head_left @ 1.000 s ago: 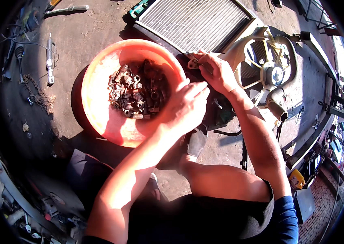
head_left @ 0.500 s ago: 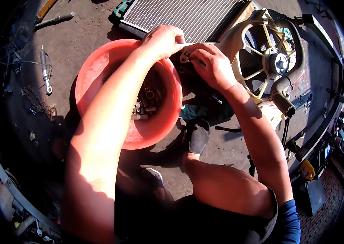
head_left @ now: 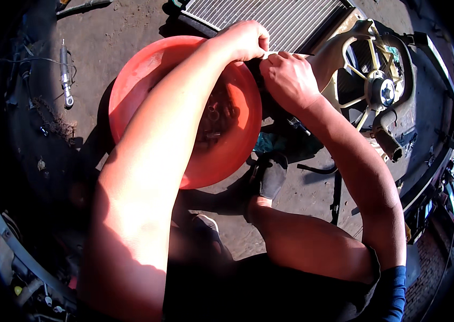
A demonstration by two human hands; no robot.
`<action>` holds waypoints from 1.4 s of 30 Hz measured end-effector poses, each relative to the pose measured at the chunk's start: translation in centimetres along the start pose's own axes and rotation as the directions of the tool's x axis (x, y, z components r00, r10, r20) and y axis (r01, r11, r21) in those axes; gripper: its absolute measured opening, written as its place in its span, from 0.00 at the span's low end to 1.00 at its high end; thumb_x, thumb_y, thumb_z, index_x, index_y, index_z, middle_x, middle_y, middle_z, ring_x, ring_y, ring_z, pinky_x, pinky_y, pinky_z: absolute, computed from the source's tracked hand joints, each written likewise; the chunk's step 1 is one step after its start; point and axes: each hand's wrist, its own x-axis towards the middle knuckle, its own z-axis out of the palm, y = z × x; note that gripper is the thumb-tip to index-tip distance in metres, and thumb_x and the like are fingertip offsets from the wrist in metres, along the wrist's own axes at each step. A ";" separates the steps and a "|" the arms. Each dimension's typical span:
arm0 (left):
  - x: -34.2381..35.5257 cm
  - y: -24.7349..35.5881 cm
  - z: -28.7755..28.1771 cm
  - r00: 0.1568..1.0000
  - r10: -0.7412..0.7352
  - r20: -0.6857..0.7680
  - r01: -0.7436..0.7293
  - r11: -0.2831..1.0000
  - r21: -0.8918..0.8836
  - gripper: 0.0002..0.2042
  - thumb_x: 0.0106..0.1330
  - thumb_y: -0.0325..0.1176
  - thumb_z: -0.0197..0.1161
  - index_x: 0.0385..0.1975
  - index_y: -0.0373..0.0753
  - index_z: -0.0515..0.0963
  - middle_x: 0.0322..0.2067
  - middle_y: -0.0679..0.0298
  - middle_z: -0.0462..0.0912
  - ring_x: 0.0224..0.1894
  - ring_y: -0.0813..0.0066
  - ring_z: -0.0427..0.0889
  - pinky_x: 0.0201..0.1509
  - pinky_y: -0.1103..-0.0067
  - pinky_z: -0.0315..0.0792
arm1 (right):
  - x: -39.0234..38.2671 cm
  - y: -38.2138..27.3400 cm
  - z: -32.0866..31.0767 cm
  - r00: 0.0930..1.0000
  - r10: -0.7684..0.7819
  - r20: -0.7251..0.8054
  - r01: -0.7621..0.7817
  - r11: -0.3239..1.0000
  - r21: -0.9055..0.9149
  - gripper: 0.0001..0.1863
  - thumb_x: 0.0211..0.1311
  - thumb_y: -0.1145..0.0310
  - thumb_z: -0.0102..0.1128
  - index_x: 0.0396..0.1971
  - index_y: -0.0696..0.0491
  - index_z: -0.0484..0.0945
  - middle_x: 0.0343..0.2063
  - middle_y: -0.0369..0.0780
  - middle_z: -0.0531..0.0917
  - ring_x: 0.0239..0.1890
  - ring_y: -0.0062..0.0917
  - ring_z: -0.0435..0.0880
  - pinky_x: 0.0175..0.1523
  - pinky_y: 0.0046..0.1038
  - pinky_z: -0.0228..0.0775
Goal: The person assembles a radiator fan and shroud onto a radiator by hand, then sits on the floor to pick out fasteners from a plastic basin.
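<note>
My left hand (head_left: pixel 246 42) is closed, pinching a thin pale item (head_left: pixel 271 54) above the far right rim of the red plastic tub (head_left: pixel 130 64). My right hand (head_left: pixel 291 80) is just right of it, fingers curled beside that item; what they hold is hidden. Shadowed metal fittings (head_left: pixel 211 118) lie inside the tub, partly covered by my left forearm.
A radiator (head_left: pixel 254 13) lies beyond my hands, with a fan in a pale shroud (head_left: pixel 380 88) at the right. A ratchet-ended tool (head_left: pixel 66 72) and cables lie at left. A metal frame (head_left: pixel 428 59) edges the right, and my foot (head_left: pixel 272 177) is beside the tub.
My left hand has moved from over the tub's right side forward to beside my right hand, so my forearm now crosses the tub. The small metal part seen in my right fingers is now hidden.
</note>
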 end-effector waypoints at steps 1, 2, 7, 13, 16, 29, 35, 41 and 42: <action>0.2 -0.3 -0.1 1.000 0.006 0.019 -0.006 1.000 0.003 0.05 0.62 0.27 0.73 0.37 0.37 0.86 0.28 0.65 0.88 0.21 0.75 0.82 0.21 0.73 0.78 | 0.2 -0.2 -0.1 0.999 -0.007 0.050 0.009 0.999 -0.039 0.08 0.66 0.66 0.58 0.31 0.52 0.83 0.36 0.40 0.88 0.47 0.35 0.89 0.52 0.41 0.81; 0.2 -0.6 -0.1 0.999 0.052 0.006 -0.052 0.998 0.023 0.06 0.62 0.27 0.73 0.36 0.36 0.86 0.28 0.65 0.87 0.19 0.74 0.81 0.20 0.73 0.76 | 0.5 -0.3 0.0 0.997 0.020 0.073 -0.017 0.999 -0.040 0.08 0.65 0.66 0.58 0.31 0.54 0.83 0.37 0.42 0.89 0.47 0.36 0.90 0.50 0.41 0.84; -0.1 0.5 -0.8 0.996 -0.007 0.085 0.012 0.998 -0.061 0.07 0.67 0.31 0.71 0.39 0.36 0.88 0.24 0.58 0.87 0.20 0.70 0.81 0.24 0.69 0.77 | 0.1 0.2 0.6 0.995 0.072 0.070 -0.065 0.993 -0.095 0.09 0.68 0.63 0.59 0.31 0.51 0.82 0.35 0.37 0.87 0.46 0.34 0.89 0.44 0.39 0.85; 2.5 -2.5 -0.2 0.978 0.207 0.037 -0.210 0.973 0.096 0.04 0.64 0.27 0.71 0.33 0.35 0.89 0.24 0.56 0.87 0.21 0.69 0.82 0.27 0.71 0.76 | 1.6 0.2 0.2 0.987 0.112 0.112 -0.123 0.988 0.091 0.10 0.66 0.66 0.58 0.33 0.56 0.85 0.34 0.48 0.90 0.40 0.44 0.92 0.42 0.46 0.85; 1.5 -1.7 -0.4 0.981 0.185 0.061 -0.184 0.983 -0.019 0.04 0.63 0.27 0.72 0.33 0.34 0.88 0.24 0.56 0.87 0.20 0.69 0.81 0.26 0.71 0.75 | 0.9 0.2 0.9 0.982 0.127 0.141 -0.142 0.984 0.108 0.11 0.66 0.67 0.58 0.30 0.56 0.85 0.34 0.50 0.89 0.38 0.46 0.92 0.42 0.46 0.85; 1.5 -2.0 -0.6 0.983 0.167 0.071 -0.166 0.986 -0.008 0.08 0.65 0.32 0.75 0.38 0.34 0.89 0.25 0.57 0.87 0.23 0.71 0.82 0.30 0.71 0.77 | 1.8 -1.1 -1.2 0.963 0.124 0.237 -0.120 0.992 -0.034 0.09 0.65 0.70 0.57 0.30 0.57 0.85 0.33 0.48 0.90 0.35 0.43 0.93 0.39 0.42 0.86; 1.5 -1.6 -0.6 0.989 0.131 0.073 -0.132 0.991 0.005 0.07 0.65 0.31 0.75 0.37 0.35 0.90 0.26 0.57 0.88 0.26 0.71 0.83 0.33 0.70 0.78 | 1.8 -1.1 -0.8 0.943 0.150 0.296 -0.135 0.988 -0.069 0.10 0.67 0.70 0.57 0.33 0.56 0.86 0.32 0.48 0.90 0.35 0.42 0.93 0.37 0.41 0.85; 0.3 -0.2 -1.3 0.994 0.010 0.107 -0.008 1.000 -0.014 0.06 0.64 0.29 0.73 0.37 0.36 0.90 0.26 0.58 0.88 0.26 0.71 0.83 0.33 0.70 0.78 | 2.2 -2.4 -0.9 0.936 0.121 0.331 -0.070 0.984 -0.161 0.09 0.66 0.69 0.59 0.35 0.55 0.87 0.35 0.45 0.91 0.40 0.39 0.93 0.42 0.40 0.85; 1.7 -2.3 -0.6 0.981 0.189 0.045 -0.191 0.980 0.060 0.06 0.62 0.29 0.73 0.37 0.36 0.90 0.26 0.57 0.88 0.27 0.70 0.84 0.34 0.70 0.79 | 2.3 -2.8 -0.9 0.933 0.110 0.343 -0.040 0.978 -0.205 0.09 0.66 0.69 0.60 0.36 0.55 0.88 0.35 0.44 0.91 0.42 0.38 0.93 0.44 0.40 0.85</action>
